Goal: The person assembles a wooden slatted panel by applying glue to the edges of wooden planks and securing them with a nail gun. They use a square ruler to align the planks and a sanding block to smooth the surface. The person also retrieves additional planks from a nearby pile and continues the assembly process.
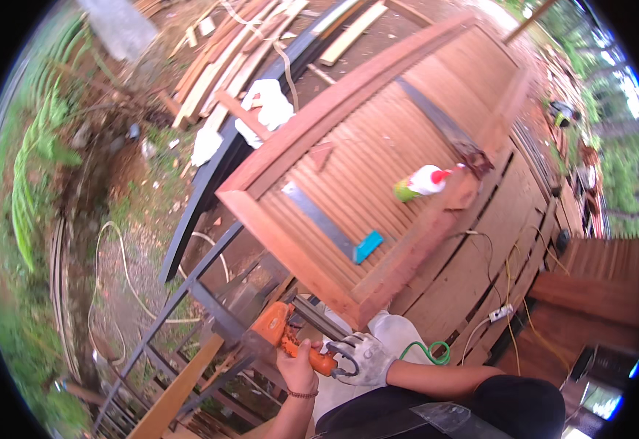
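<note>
An orange power tool (322, 364) is in front of me, below the near corner of a wooden louvred panel (290, 245). My bare left hand (299, 369), with a bracelet at the wrist, is wrapped round its body. My right hand (368, 358), in a whitish work glove, closes at the tool's rear end, around a black cord (347, 361) that loops there. The glove hides part of its grip. On the panel lie a try square (368, 246) with a turquoise handle, a white and green bottle (426, 181) with a red cap, and a small triangular wood piece (321, 155).
A dark bar (436, 113) crosses the panel. Black metal framing (217, 311) runs at left, beside a pale hose (125, 267). Planks (224, 62) lie stacked beyond. At right are a slatted wooden deck (436, 285), a power strip (500, 313) with cords, and a green coil (439, 354).
</note>
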Available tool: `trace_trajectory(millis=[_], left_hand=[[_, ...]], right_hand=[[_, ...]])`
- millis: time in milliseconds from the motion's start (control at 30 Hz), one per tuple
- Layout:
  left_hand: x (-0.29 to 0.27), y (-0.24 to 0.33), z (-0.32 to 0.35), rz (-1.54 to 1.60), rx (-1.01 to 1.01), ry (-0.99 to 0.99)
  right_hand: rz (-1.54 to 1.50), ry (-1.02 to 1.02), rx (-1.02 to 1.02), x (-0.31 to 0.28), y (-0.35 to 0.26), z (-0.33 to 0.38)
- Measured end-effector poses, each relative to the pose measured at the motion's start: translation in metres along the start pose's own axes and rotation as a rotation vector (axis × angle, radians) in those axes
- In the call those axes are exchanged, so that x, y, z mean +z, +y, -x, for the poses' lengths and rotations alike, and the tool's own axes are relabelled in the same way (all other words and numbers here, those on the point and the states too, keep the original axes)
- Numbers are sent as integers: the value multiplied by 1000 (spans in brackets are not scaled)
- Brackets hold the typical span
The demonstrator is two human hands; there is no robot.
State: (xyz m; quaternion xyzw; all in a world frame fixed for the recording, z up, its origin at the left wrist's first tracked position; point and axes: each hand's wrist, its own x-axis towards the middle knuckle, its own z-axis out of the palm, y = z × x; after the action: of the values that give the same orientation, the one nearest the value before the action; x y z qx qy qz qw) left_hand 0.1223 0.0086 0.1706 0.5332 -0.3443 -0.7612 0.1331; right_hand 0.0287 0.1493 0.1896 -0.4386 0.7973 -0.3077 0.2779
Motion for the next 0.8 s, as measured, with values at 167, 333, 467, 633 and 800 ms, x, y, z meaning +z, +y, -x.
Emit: trace_trajectory(millis=[167, 333, 467, 633, 800], left_hand=[[79, -23, 55, -214, 49, -128], [124, -95, 96, -549, 176, -386], [189, -139, 143, -620, 124, -556], [282, -206, 185, -1065, 284, -871], [305, -286, 131, -1167, 329, -993]], right_hand=[[44, 200, 109, -19, 16, 65], [61, 319, 358, -38, 49, 142], [-54, 528, 436, -59, 100, 199], [-214, 535, 569, -119, 181, 306], [-435, 850, 913, -167, 226, 412]])
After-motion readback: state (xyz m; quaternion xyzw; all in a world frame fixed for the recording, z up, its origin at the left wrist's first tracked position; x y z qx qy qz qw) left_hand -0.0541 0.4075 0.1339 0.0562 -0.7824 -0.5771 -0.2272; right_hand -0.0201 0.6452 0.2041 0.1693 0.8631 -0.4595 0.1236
